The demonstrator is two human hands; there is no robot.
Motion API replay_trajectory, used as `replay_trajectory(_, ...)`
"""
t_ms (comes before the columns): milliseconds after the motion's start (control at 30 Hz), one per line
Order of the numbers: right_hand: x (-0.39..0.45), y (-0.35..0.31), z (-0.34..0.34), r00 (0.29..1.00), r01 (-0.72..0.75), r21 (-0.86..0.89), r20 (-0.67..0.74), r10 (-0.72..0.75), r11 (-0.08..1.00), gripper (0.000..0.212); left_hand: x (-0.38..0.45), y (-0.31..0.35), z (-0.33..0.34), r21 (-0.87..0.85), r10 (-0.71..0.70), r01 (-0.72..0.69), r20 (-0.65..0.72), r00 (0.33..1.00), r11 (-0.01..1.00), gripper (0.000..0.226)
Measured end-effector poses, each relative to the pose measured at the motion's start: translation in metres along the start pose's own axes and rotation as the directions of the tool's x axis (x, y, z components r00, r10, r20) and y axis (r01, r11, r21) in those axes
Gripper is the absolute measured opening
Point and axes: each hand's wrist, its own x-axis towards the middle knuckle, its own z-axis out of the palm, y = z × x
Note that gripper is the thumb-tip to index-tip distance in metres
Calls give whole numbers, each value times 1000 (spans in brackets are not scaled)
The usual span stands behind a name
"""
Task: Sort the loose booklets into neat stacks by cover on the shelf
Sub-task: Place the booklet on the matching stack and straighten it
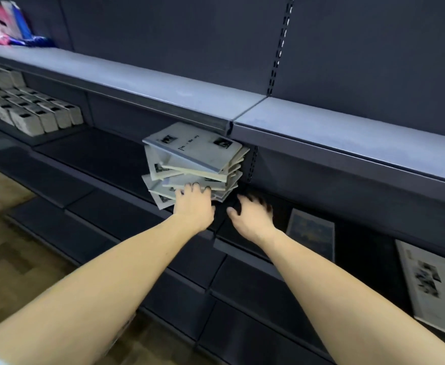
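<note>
Pressing booklet pile [192, 164]: left hand [193, 204] flat | right hand [253, 214] blurred, grip unclear

blurred dark lettering across the pale cover of the top booklet [197, 150]; not legible

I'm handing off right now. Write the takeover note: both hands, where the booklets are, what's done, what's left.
Left hand: fingers on the lower front of the pale pile, no clear grip.
Right hand: spread, blurred, beside the pile's base, holding nothing.
Pile: crooked, edges fanned, under the upper shelf.
Dark booklet and pale booklet lie loose to the right.
Done: neat rows far left.
Left: square the pile, sort the two loose ones.
</note>
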Motion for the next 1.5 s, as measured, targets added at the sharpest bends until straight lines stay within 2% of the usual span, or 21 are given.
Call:
replay_trajectory(367,29,-99,20,985,-50,29,-166,54,998,60,19,-100,-5,-71,58,-66,-100,993,995,52)
replay_trajectory(667,71,-105,24,963,-93,33,-252,99,995,62,55,-123,2,-153,52,-77,-160,986,985,55)
replay_trajectory(833,104,-108,37,968,-52,-45,-246,39,998,66,76,-130,12,-198,17,-45,-142,990,979,60)
replay_trajectory(933,112,-114,50,951,-51,-51,-309,33,997,62,92,-138,16,-246,-16,-17,-133,991,969,59)
replay_trajectory(1000,115,-112,56,921,-12,-82,-389,-21,997,58,102,-141,14,-323,-48,3,-133,990,947,56)
replay_trajectory(1167,120,-107,63,809,232,-125,-526,-262,965,48,124,-137,6,-521,-217,117,-137,967,846,52)
replay_trajectory(1233,120,-112,67,753,292,-138,-577,-316,947,38,132,-134,5,-518,-277,176,-123,953,837,60)
replay_trajectory(1333,119,-123,71,687,407,-150,-600,-410,901,28,145,-130,2,-435,-273,198,-117,955,878,73)
replay_trajectory(1433,121,-128,64,711,472,-91,-550,-439,877,33,163,-133,-1,-397,-259,213,-67,963,893,62)
replay_trajectory(1500,125,-125,61,763,385,-38,-549,-341,922,38,172,-137,-3,-355,-232,205,-33,972,912,53)
